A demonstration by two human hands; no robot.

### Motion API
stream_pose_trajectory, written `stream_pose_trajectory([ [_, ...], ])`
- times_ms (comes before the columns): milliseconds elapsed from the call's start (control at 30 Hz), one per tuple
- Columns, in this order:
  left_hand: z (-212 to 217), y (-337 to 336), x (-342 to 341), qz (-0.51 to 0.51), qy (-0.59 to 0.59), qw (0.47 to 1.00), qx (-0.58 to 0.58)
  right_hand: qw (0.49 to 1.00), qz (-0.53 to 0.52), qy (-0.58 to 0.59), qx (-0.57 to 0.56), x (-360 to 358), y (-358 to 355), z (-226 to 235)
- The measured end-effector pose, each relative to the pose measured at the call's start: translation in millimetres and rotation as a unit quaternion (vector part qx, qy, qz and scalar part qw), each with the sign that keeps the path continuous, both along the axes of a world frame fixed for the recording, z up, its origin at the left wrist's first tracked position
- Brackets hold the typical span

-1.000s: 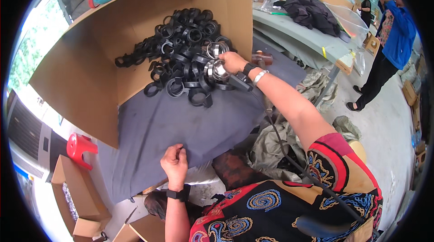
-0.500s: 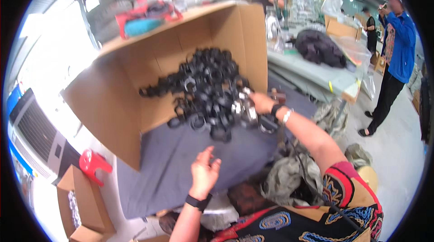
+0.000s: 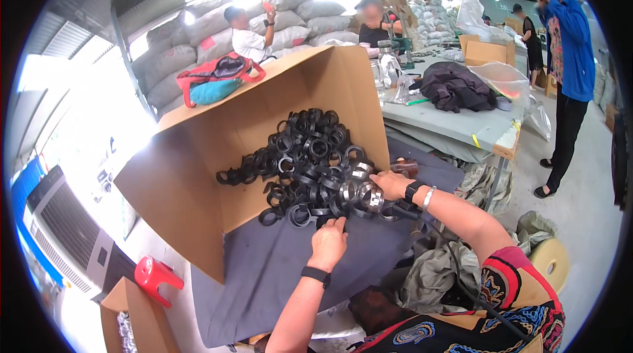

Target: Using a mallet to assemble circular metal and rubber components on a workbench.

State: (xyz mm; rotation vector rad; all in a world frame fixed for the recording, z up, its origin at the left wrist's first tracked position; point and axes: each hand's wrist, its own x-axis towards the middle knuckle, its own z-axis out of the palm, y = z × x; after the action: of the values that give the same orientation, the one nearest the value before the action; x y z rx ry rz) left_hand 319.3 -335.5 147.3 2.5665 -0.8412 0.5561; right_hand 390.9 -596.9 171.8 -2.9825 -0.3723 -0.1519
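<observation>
A heap of black ring-shaped clamps point(image 3: 310, 155) spills from a cardboard box lying on its side onto a dark grey cloth. At the front of the heap, my left hand point(image 3: 329, 244) has its fingers closed on a black ring clamp point(image 3: 325, 220). Several shiny silver metal rings point(image 3: 370, 197) lie at the heap's right side. My right hand point(image 3: 393, 185) is at these rings, its fingertips bent against them and partly hidden. Both wrists carry dark bands.
The cardboard box point(image 3: 165, 188) opens toward me, with a red bag point(image 3: 198, 76) on top. A red stool point(image 3: 158, 280) and a smaller carton point(image 3: 142, 317) stand left. A grey worktable point(image 3: 455, 116) holds dark cloth. Several people are around, one in a blue jacket point(image 3: 573, 43).
My left hand has moved forward and right, from over the bare cloth to the front of the heap, and closed on a black ring clamp. My right hand stays at the silver rings.
</observation>
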Motion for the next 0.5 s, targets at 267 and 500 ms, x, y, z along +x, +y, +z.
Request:
stream_pose_trajectory([
  [267, -10.0, 16.1, -8.5, -0.012, -0.025, 0.995, -0.092, 1.0, 0.009, 0.022, -0.013, -5.2, 3.1, -3.1],
  [500, -27.9, 79.1, -40.4, 0.023, 0.182, 0.881, -0.435, 0.999, -0.011, 0.011, -0.035, -22.6, -2.5, -0.8],
])
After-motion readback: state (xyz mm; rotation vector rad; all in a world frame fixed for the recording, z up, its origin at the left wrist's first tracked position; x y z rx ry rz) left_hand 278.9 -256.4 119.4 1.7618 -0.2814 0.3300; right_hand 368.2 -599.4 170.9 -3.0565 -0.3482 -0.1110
